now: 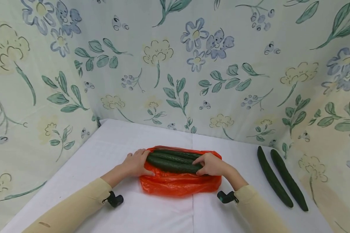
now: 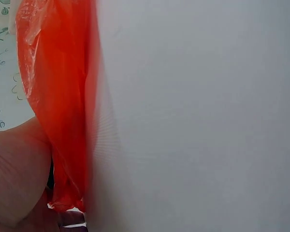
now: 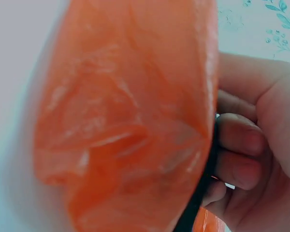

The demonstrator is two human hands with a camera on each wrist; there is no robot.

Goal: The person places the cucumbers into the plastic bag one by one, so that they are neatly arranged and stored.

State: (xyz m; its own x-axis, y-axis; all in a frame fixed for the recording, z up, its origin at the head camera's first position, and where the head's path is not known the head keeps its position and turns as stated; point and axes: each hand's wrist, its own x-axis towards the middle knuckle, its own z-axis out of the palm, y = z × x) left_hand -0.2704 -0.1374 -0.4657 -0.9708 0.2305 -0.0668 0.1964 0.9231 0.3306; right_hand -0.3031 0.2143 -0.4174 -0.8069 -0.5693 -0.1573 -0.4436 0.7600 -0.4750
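Observation:
A red plastic bag [image 1: 178,186] lies on the table with its opening spread upward. Inside it, dark green cucumbers [image 1: 172,165] rest side by side, their right ends partly covered by my right hand. My left hand [image 1: 137,163] grips the bag's left edge at the cucumbers' left ends, thumb on the near side and fingers on the far side. At the other end my right hand [image 1: 211,164] holds a cucumber, fingers curled; the right wrist view shows those curled fingers [image 3: 239,135] behind the orange-looking bag [image 3: 125,111]. In the left wrist view, red film [image 2: 63,87] hides most fingers.
Two more cucumbers, a left one [image 1: 272,176] and a right one [image 1: 290,179], lie nearly parallel on the table's right side. White cloth covers the table [image 1: 119,136]. Floral fabric [image 1: 175,64] hangs behind and along both sides.

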